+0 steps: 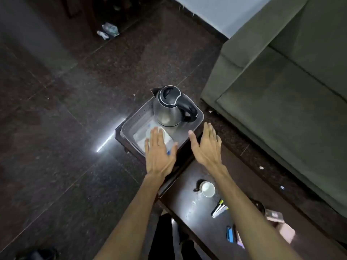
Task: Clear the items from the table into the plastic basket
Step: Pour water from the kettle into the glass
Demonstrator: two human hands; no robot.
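A clear plastic basket [199, 117] rests on a small dark stand. Inside it a steel kettle [169, 109] with a black lid and handle stands upright, and a white round item on white packets [139, 136] lies at the near end. My left hand [159, 152] hovers flat over the basket's near corner, fingers spread, holding nothing. My right hand [206, 145] is spread beside the basket's right rim, also empty. On the dark table [180, 199] behind them lie a white cup [208, 189], some pens [219, 208] and a blue lighter [230, 234].
A green sofa [281, 91] fills the right side. A pinkish box [281, 228] and a dark round object [259, 205] sit at the table's far right edge. Dark polished floor surrounds the stand, with litter [109, 30] at the back wall.
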